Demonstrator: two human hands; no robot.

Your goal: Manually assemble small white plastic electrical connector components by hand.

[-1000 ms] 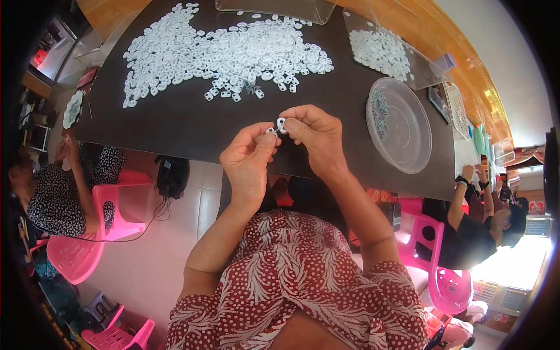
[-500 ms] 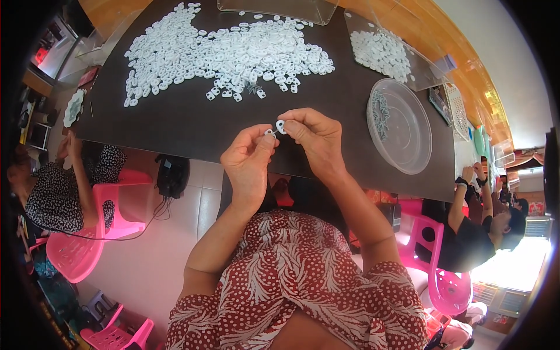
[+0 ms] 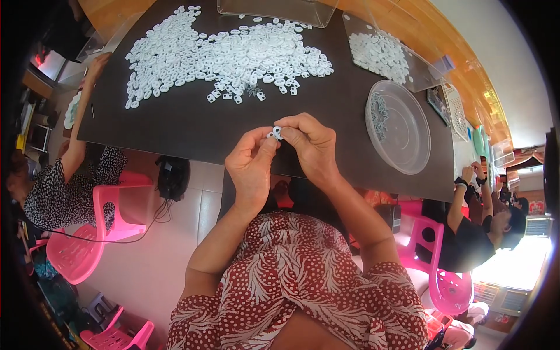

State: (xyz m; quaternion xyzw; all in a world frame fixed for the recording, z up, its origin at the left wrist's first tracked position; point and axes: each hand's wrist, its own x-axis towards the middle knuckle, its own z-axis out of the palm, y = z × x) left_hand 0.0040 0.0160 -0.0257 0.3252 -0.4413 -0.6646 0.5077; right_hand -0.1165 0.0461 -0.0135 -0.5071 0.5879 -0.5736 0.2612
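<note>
My left hand point(image 3: 251, 169) and my right hand point(image 3: 315, 149) meet above the near edge of the dark table point(image 3: 192, 125). Pinched between my left thumb and fingers is a small white plastic piece point(image 3: 270, 135). In my right fingertips sits another small white piece with a dark hole point(image 3: 277, 130). The two pieces touch or overlap, and fingertips cover part of both. Beyond my hands spreads a large pile of white oval pieces with holes point(image 3: 251, 55). Several grey pins point(image 3: 254, 91) lie at its near edge.
At right rests a round clear plastic dish point(image 3: 411, 140) with small grey pins point(image 3: 380, 116) along one side. Behind it, a clear tray holds white pieces point(image 3: 379, 55). A phone point(image 3: 438, 105) lies near a white perforated basket point(image 3: 457, 105). Co-workers sit left and right on pink chairs point(image 3: 111, 233).
My hands have drawn closer, and the two white pieces, earlier apart with a thin pin between them, now meet. At left, a co-worker's arm has stretched forward along the table's side.
</note>
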